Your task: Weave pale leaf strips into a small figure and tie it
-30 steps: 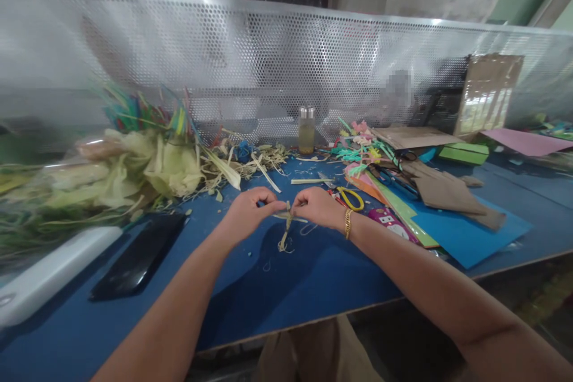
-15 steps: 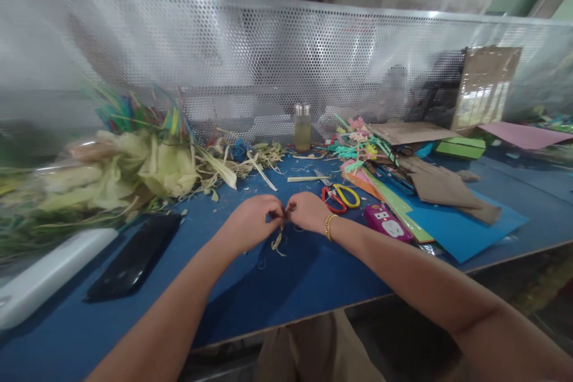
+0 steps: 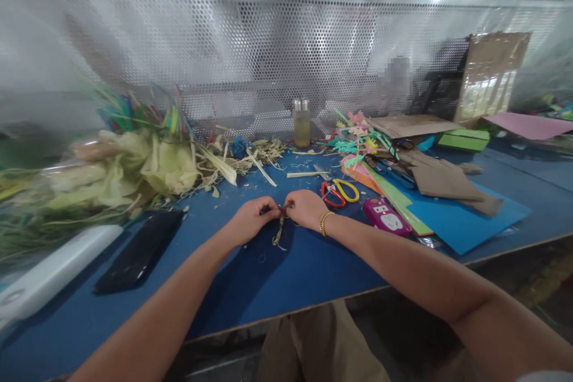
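Over the middle of the blue table, my left hand and my right hand meet fingertip to fingertip. Both are closed in a pinch on a thin, twisted strip of dried plant fibre, whose pale, frayed end hangs below the fingers. Its upper part is hidden by my fingertips. A gold bracelet circles my right wrist. Just beyond that hand lie scissors with one red and one yellow handle. A pale cut strip of husk rests behind the hands.
Leafy husks are heaped at left, near a black flat case and a white long device. On the right are a purple socket block, coloured paper and brown card. A glass bottle stands before the perforated metal panel.
My left hand's fingers have shifted on the fibre strip, and more of its hanging length shows below them. The whole view has tilted slightly; the surrounding things stay in place.
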